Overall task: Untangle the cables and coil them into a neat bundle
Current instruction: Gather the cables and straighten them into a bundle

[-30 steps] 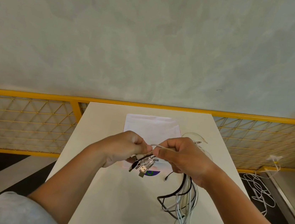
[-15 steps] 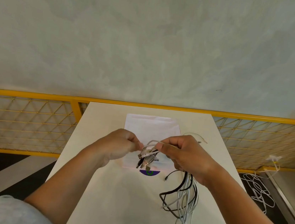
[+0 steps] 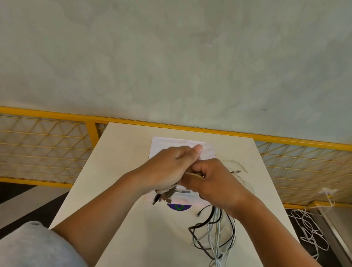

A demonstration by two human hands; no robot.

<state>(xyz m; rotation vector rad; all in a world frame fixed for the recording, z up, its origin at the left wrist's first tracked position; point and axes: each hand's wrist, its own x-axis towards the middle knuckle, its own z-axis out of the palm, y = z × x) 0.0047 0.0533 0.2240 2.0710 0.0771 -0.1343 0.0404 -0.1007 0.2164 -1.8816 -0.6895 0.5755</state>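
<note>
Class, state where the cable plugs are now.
In the head view, the cable plugs hang centre-frame beneath the left hand, over the white sheet.

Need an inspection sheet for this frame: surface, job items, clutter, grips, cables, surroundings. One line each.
surface: cream rectangular tabletop, carrying paper and cable loops.
job's things: bundle of black, grey and white cables, loops hanging onto the tabletop; metal plug ends sticking out below the left hand.
clutter: white paper sheet with a purple half-disc mark, under the hands.
grips: left hand grip round the plug ends, thumb up; right hand grip round the bundle; hands meet.
cables: thin clear cable loose behind the right hand; white floor cables right of the table.
surroundings: yellow mesh railing, grey plaster wall.
</note>
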